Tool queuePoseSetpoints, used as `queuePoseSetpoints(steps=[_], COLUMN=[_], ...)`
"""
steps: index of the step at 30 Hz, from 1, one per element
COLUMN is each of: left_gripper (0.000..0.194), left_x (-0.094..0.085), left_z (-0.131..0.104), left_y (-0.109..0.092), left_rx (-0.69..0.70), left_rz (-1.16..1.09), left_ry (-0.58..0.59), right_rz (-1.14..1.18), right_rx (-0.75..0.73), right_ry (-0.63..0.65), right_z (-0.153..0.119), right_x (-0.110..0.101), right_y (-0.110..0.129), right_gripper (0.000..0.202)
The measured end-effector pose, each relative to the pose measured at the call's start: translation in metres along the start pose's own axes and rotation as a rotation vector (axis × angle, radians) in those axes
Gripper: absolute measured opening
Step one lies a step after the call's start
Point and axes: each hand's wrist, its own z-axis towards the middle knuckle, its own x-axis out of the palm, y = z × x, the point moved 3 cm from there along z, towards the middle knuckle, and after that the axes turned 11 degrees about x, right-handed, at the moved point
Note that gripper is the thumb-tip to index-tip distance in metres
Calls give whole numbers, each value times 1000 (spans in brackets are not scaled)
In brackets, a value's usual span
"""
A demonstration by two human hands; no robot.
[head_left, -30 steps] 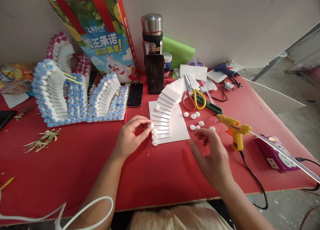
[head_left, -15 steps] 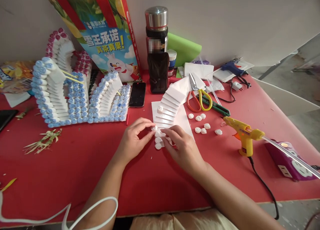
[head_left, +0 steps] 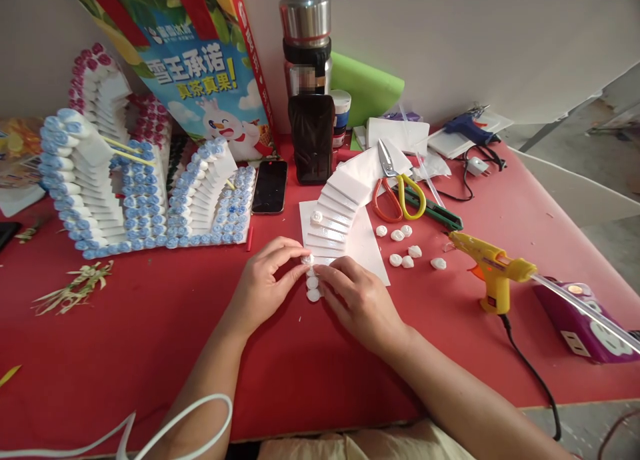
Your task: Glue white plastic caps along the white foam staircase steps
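Note:
A small white rosette [head_left: 307,260] is pinched between the thumb and fingers of my left hand [head_left: 267,280], at the left edge of a fan of overlapping white strips [head_left: 327,233]. My right hand [head_left: 367,300] is closed with bent fingers over the near end of the fan; its fingertips reach the rosettes, and what they grip is hidden. Below my fingertips, white rosettes [head_left: 313,294] line the fan's near edge. Another white rosette [head_left: 316,217] sits higher on the strips. A white sheet [head_left: 373,260] lies beneath the fan.
Several loose rosettes [head_left: 397,235] lie to the right. Beyond them are scissors [head_left: 390,180], a green cutter [head_left: 435,210], and a yellow glue gun [head_left: 493,267] beside a purple power strip [head_left: 583,320]. Blue-and-white folded pieces [head_left: 145,193], a phone [head_left: 270,188] and a flask [head_left: 307,80] stand behind.
My right hand's fingers have drawn closer together and moved slightly left, toward the rosette in my left hand. My left hand keeps its pinch. The whole view has shifted a little.

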Motion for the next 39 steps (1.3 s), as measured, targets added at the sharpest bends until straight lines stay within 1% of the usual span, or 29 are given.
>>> queuePoseSetpoints(steps=[4,8,14,20,28,33,37,39], left_gripper=[15,17,18,17,17,16,17,22], left_x=[1,4,3,4,6,9,12,13], left_z=[0,-2,-2,-2,-1,0,-1,-2], left_y=[3,9,10,10,10,9,9,10], left_rx=[-61,-147,-151,-195,-212,-265,-299,-322], left_rz=[-35,-159,-174,-207,-212,-235,-274,-342], left_ry=[-3,-2,-1,-15,-15,-19,-27,-40], right_rz=[-12,-12,-11,-12,-17,-25,-19,-19], right_rx=[0,1,-3,10,12,14,18,30], right_ry=[6,20,12,30,25,30,48,45], right_z=[0,0,-1,-1,-1,-1,1,4], right_x=[1,0,0,0,1,1,-3,-10], right_y=[0,0,0,1,-1,-1,2,4], right_gripper=[29,29,29,29,30,31,29,28])
